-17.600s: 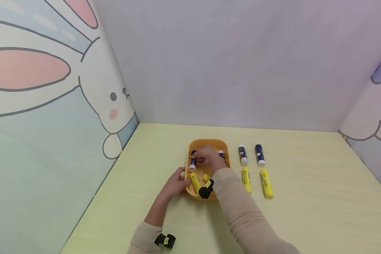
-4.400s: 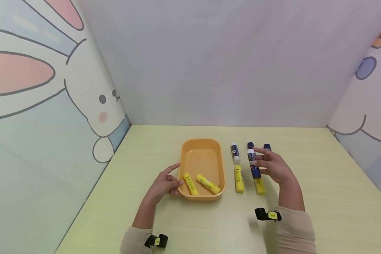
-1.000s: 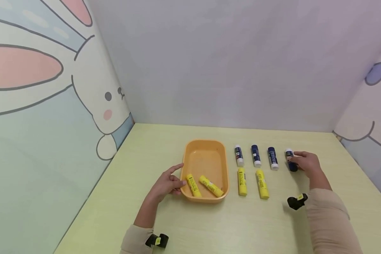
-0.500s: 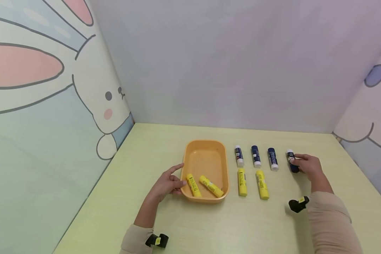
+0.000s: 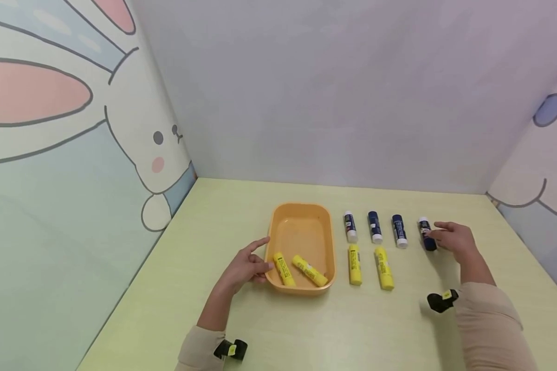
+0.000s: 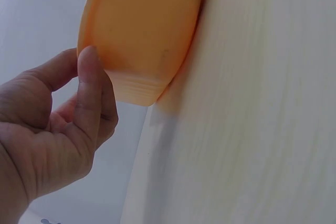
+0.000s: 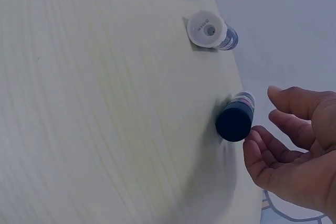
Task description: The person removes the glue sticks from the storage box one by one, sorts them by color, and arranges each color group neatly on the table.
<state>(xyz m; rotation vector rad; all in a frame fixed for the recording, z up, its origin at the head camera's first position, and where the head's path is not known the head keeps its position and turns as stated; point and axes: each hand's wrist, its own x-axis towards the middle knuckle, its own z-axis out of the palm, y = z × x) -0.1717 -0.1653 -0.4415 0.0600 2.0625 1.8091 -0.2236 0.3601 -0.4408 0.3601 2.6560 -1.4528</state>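
My left hand (image 5: 245,269) pinches the left rim of an orange plastic tray (image 5: 301,232) between thumb and fingers; the left wrist view shows the thumb (image 6: 89,74) over the edge. Two yellow glue sticks (image 5: 284,269) lie inside the tray's near end. At the far right, my right hand (image 5: 455,239) is beside a dark blue glue stick (image 5: 427,234) with a white end lying on the table. In the right wrist view its thumb (image 7: 294,100) stands off that glue stick (image 7: 234,120), while the other fingertips are close against or just beside it; contact is unclear.
Left of that stick, three other blue-and-white glue sticks (image 5: 399,231) lie in the same row. Two more yellow glue sticks (image 5: 355,265) lie in front of them, right of the tray. A pale wall (image 5: 343,103) rises behind the table (image 5: 325,335), with cartoon-printed side walls.
Over the last second, the right hand has let go of the rightmost blue glue stick and drawn slightly right. Earlier, blue sticks left the tray for the table row. The left hand stays at the tray.
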